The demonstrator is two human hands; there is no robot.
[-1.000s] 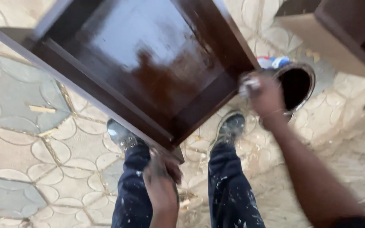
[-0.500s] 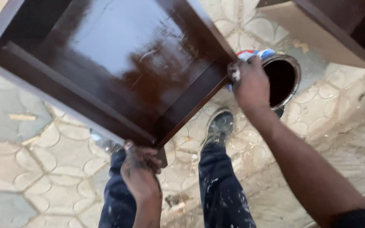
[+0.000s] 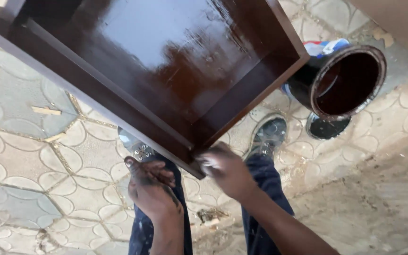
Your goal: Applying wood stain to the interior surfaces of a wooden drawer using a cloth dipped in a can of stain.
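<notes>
Patterned paving [image 3: 24, 156] underfoot; open tin [image 3: 341, 80] (blue-red label) beside panel [image 3: 166, 66].

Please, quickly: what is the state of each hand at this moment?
Left hand: curled under the glossy dark brown wooden box, at its near corner; grip cannot be told.
Right hand: closed on a small whitish pad, pressed against that corner.

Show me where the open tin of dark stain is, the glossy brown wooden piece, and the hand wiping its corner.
tin of dark stain [image 3: 329, 66], head view, on its dark outer wall.
glossy brown wooden piece [image 3: 166, 52], head view, on the shiny flat panel.
right hand [image 3: 227, 172], head view, on the back of the hand.
</notes>
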